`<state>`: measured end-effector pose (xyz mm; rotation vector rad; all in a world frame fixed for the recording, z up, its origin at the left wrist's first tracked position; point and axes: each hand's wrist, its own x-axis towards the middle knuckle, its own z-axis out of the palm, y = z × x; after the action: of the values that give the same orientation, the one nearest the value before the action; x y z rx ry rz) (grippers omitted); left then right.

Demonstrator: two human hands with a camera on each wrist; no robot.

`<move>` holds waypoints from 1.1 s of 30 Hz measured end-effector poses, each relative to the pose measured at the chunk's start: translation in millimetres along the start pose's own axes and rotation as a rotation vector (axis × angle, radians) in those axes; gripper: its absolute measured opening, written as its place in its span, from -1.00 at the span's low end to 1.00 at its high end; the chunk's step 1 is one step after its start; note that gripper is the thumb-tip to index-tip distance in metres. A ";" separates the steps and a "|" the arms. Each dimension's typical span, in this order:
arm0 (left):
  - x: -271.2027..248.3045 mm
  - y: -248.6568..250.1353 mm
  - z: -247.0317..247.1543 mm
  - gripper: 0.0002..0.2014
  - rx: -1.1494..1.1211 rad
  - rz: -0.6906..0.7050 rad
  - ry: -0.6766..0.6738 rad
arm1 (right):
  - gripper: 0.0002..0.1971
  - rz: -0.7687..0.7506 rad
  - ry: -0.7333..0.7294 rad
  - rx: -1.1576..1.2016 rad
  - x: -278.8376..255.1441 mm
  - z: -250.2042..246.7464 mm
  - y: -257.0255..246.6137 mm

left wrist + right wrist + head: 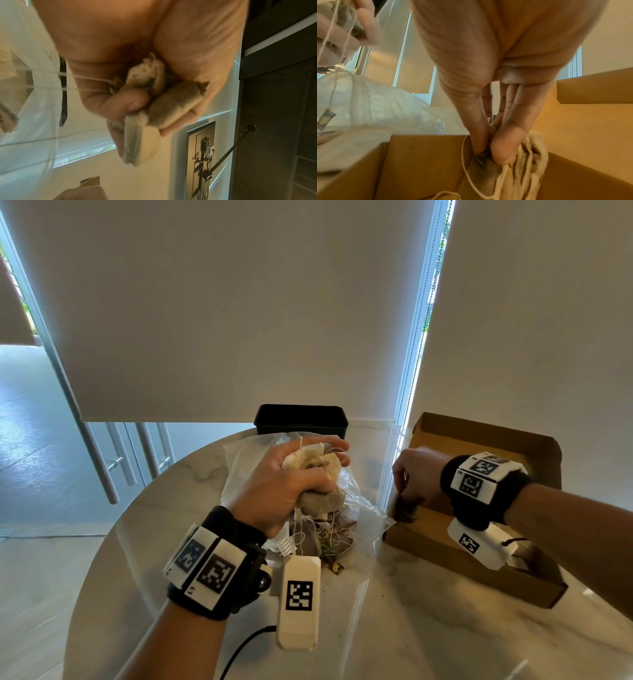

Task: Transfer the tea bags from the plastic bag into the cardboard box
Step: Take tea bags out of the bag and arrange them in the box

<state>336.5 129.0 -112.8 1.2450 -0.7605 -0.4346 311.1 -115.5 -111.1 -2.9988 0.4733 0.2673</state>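
Observation:
My left hand [291, 477] is raised above the clear plastic bag [246, 460] and grips a bunch of beige tea bags [318, 463], palm up; strings and tags dangle from it. The left wrist view shows the fingers curled round the tea bags [154, 97]. More tea bags [322, 539] lie in the bag below. My right hand [416, 474] is inside the near left corner of the open cardboard box [479, 440]. There its thumb and fingers pinch tea bags [518, 162] with strings, low against the box wall [419, 155].
A black rectangular container [301, 417] stands behind the plastic bag at the round marble table's [376, 628] far edge. A roller blind hangs behind. A dark cable [239, 648] runs over the table's near side. Loose tags [335, 566] lie by the bag.

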 end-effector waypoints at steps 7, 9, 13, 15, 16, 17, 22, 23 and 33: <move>-0.1 -0.4 -0.5 -0.57 0.018 -0.001 -0.005 | -0.83 0.005 0.001 0.134 -4.1 -6.4 4.8; 0.0 -0.1 -0.5 -0.56 0.026 -0.003 -0.006 | -0.84 0.000 0.051 0.142 -7.5 -13.0 7.7; -0.5 -0.1 -0.4 -0.55 0.030 -0.003 -0.003 | -0.91 -0.007 0.074 0.214 -16.4 -22.0 16.6; -0.7 -0.3 -0.5 -0.55 0.032 -0.005 -0.002 | -0.93 -0.011 0.010 0.212 -20.9 -19.1 18.5; -0.6 -0.7 -0.3 -0.55 0.035 -0.006 -0.001 | -0.94 -0.007 -0.031 0.199 -22.3 -15.5 18.8; -0.9 -1.0 0.2 -0.56 0.036 -0.007 0.000 | -0.93 0.000 -0.073 0.180 -23.2 -11.1 18.8; -2.1 -1.0 2.5 -0.58 0.033 -0.002 -0.001 | -0.81 0.010 -0.152 0.102 -21.4 3.6 20.4; -2.4 -0.9 2.6 -0.58 0.031 -0.003 0.001 | -0.81 0.009 -0.148 0.108 -22.1 2.2 20.2; -1.7 -3.1 11.3 -0.63 -0.099 0.017 0.033 | -0.80 -0.383 0.151 0.635 -105.2 -25.6 -17.3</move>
<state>327.5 121.6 -114.8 1.1495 -0.7129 -0.4317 222.1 -70.9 -65.2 -2.4159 -0.0238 -0.1239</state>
